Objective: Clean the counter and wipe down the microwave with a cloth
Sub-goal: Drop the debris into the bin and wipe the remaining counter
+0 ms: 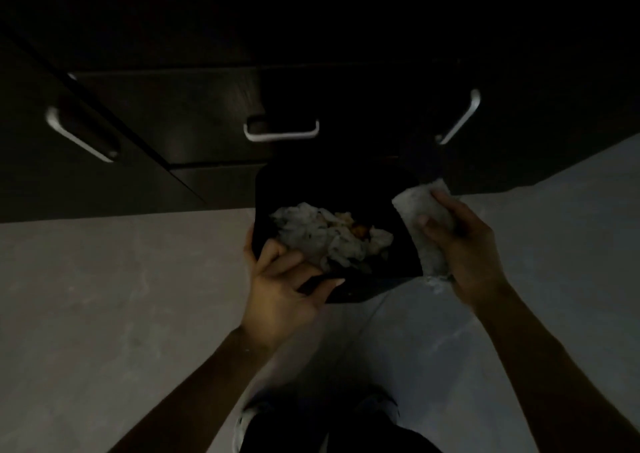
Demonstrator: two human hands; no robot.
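The view is dim and points down at the floor in front of dark cabinets. My left hand [282,289] grips the near left edge of a black container [388,189] holding crumpled white paper and some food scraps [329,237]. My right hand [464,241] is closed around a folded pale cloth [412,203], held just right of the container's rim. Neither the counter nor the microwave is in view.
Dark cabinet fronts with metal handles [281,133] fill the upper half; further handles sit at left [79,133] and right [459,116]. A grey floor [121,296] spreads below. My shoes [249,418] show at the bottom edge.
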